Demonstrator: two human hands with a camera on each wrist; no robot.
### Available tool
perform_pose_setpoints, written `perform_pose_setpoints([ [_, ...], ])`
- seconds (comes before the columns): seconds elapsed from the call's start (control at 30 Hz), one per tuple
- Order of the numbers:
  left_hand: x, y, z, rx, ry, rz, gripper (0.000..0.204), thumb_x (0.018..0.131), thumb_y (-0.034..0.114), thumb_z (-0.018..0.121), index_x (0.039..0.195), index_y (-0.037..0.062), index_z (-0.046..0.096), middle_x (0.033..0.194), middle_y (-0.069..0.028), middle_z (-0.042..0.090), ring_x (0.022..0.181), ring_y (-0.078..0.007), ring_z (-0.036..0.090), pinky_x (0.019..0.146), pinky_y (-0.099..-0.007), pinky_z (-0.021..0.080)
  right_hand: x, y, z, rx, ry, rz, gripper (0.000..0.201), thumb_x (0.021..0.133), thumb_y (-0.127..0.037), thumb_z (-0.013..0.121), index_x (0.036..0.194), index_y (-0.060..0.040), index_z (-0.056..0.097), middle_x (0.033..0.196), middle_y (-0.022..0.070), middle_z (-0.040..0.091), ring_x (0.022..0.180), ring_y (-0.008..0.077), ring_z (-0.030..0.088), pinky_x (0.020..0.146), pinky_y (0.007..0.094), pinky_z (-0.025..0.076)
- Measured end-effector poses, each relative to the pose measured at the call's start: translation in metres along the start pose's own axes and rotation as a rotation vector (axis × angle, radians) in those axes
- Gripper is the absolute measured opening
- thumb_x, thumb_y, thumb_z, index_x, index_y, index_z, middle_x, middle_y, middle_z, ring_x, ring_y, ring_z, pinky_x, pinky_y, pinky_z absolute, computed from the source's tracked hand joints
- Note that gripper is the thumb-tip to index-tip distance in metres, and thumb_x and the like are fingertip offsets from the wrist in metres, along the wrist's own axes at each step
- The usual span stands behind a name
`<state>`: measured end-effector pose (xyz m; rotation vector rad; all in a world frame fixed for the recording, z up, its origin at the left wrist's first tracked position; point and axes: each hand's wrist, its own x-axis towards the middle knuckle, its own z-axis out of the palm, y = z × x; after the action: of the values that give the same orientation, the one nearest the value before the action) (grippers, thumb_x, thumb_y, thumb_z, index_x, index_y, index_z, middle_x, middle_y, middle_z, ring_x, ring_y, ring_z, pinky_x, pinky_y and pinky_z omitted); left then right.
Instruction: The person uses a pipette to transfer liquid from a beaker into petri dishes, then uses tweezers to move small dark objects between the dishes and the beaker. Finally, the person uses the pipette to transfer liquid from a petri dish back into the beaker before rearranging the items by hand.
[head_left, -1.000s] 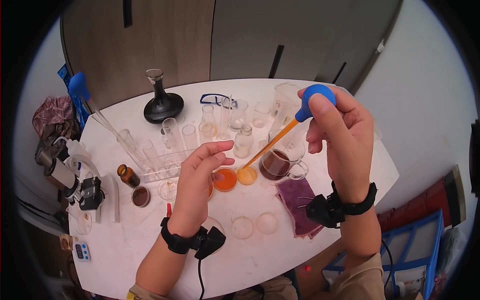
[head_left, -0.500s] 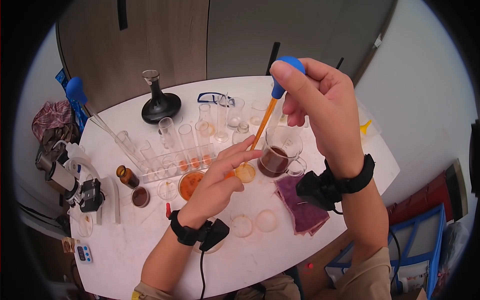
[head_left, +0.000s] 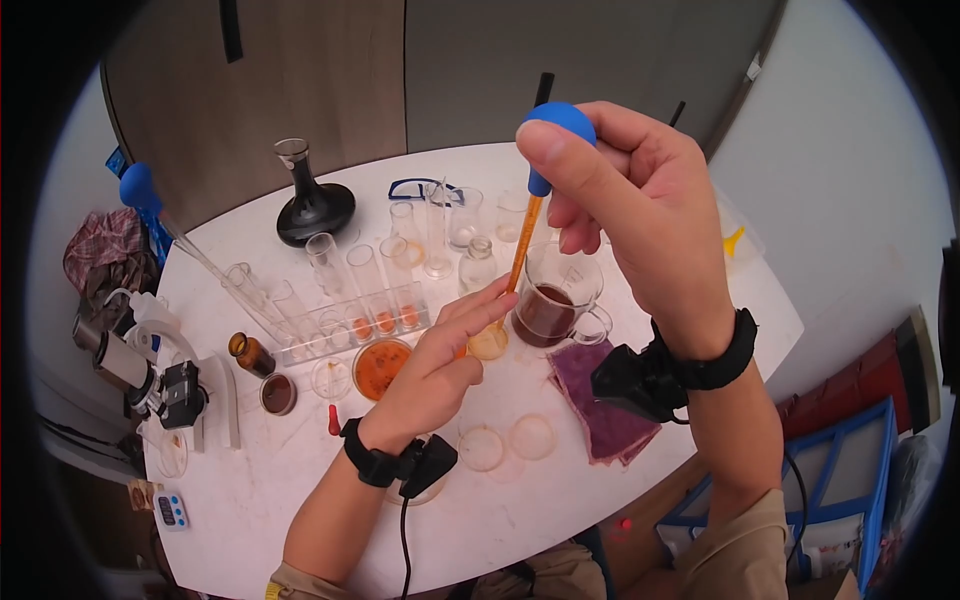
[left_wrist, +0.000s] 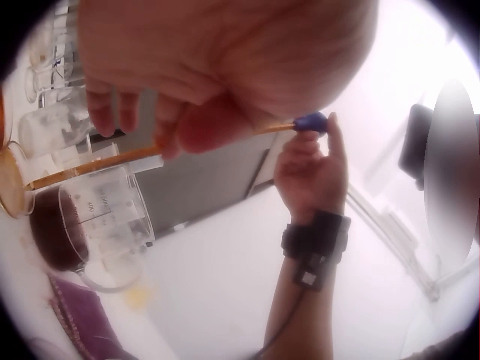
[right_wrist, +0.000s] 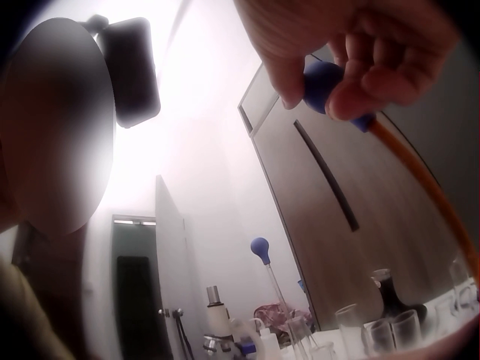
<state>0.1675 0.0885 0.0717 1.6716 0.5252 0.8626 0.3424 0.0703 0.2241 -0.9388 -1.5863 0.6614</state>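
Observation:
My right hand (head_left: 655, 195) grips the blue rubber bulb (head_left: 562, 122) of a glass pipette (head_left: 526, 235) filled with orange liquid, held high and nearly upright. Its stem slants down to a small petri dish (head_left: 490, 343) of yellow liquid; in the left wrist view the tip reaches that dish (left_wrist: 13, 180). My left hand (head_left: 435, 365) reaches out with straight fingers, the fingertips at the pipette's stem and the thumb apart below. Beside the dish stands a glass measuring cup (head_left: 548, 315) of dark brown liquid. A larger petri dish (head_left: 380, 372) of orange liquid with dark bits lies left of my left hand.
A clear rack (head_left: 335, 340) holds several test tubes, some with orange liquid. Around it are a black-filled flask (head_left: 315, 208), glassware, an amber bottle (head_left: 250, 352), a microscope (head_left: 180, 385), a purple cloth (head_left: 600, 405) and flat petri dishes (head_left: 482, 448).
My right hand has moved left and up, turning the pipette from a strong slant to nearly upright. My left hand has moved right and its fingers have straightened out to the stem.

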Motion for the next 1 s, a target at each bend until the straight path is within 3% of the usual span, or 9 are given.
perform_pose_setpoints([
  [0.17,-0.002,0.001,0.003,0.012,0.003,-0.038,0.087,0.061,0.0,0.045,0.148,0.0112,0.047,0.162,-0.0096,0.027,0.15,-0.0229,0.02,0.119,-0.0358,0.018,-0.003,0.001,0.0,0.008,-0.031,0.014,0.028,0.09,-0.028,0.074,0.095,-0.0011,0.067,0.068,-0.0005,0.063,0.053,0.0027,0.056,0.047,0.0172,0.043],
  [0.5,-0.002,-0.001,0.003,-0.06,0.055,-0.032,0.087,0.059,-0.003,0.045,0.145,0.0088,0.049,0.159,-0.0095,0.027,0.15,-0.0226,0.021,0.12,-0.0358,0.016,-0.004,0.003,-0.002,0.013,-0.068,0.031,0.03,0.09,-0.03,0.074,0.097,-0.0018,0.067,0.066,-0.0007,0.063,0.052,0.0021,0.056,0.047,0.0161,0.041],
  [0.57,-0.002,-0.002,0.001,-0.029,0.047,-0.008,0.08,0.068,-0.012,0.042,0.145,0.0064,0.046,0.158,-0.0117,0.029,0.149,-0.0271,0.021,0.119,-0.0377,0.019,-0.004,0.002,-0.002,0.013,-0.071,0.038,0.029,0.09,-0.029,0.074,0.097,-0.0019,0.067,0.066,-0.0007,0.063,0.052,0.002,0.056,0.047,0.0161,0.042],
  [1.0,-0.005,0.006,0.006,0.135,0.103,0.048,0.078,0.066,-0.009,0.046,0.141,0.0097,0.05,0.154,-0.0125,0.035,0.145,-0.0318,0.025,0.119,-0.0418,0.019,-0.012,-0.008,-0.005,0.075,-0.086,0.021,0.029,0.092,-0.024,0.071,0.104,0.0018,0.066,0.071,0.0017,0.064,0.052,0.0031,0.055,0.048,0.0169,0.043],
])
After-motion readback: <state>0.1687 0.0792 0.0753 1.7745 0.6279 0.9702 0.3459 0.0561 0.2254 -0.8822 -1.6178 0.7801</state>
